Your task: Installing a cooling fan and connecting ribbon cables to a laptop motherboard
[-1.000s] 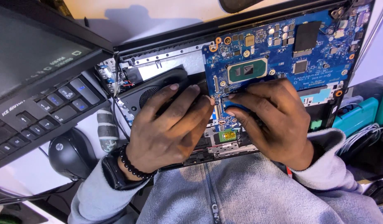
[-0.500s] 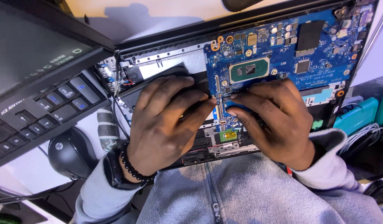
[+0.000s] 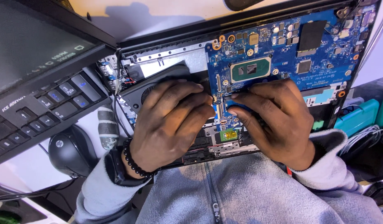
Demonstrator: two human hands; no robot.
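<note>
An opened laptop lies in front of me with its blue motherboard (image 3: pixel 282 49) bare and a silver-framed processor chip (image 3: pixel 249 69) in the middle. My left hand (image 3: pixel 170 124), with a black watch and a bead bracelet at the wrist, is spread over the black cooling fan (image 3: pixel 158 81) and grips it at the board's left side. The fan's upper edge sits tilted against the silver plate. My right hand (image 3: pixel 274 120) rests on the lower part of the board. Its thumb and fingertips pinch the narrow blue strip next to the fan.
A black keyboard (image 3: pixel 46 112) and a dark screen (image 3: pixel 30 45) lie at the left, with a black mouse (image 3: pixel 71 151) below them. A teal case (image 3: pixel 357 116) and white cables (image 3: pixel 361 139) sit at the right. My grey zipped fleece fills the bottom.
My left hand slid up and over the fan, which has shifted and tilted toward the silver plate. My right hand has stayed in nearly the same spot.
</note>
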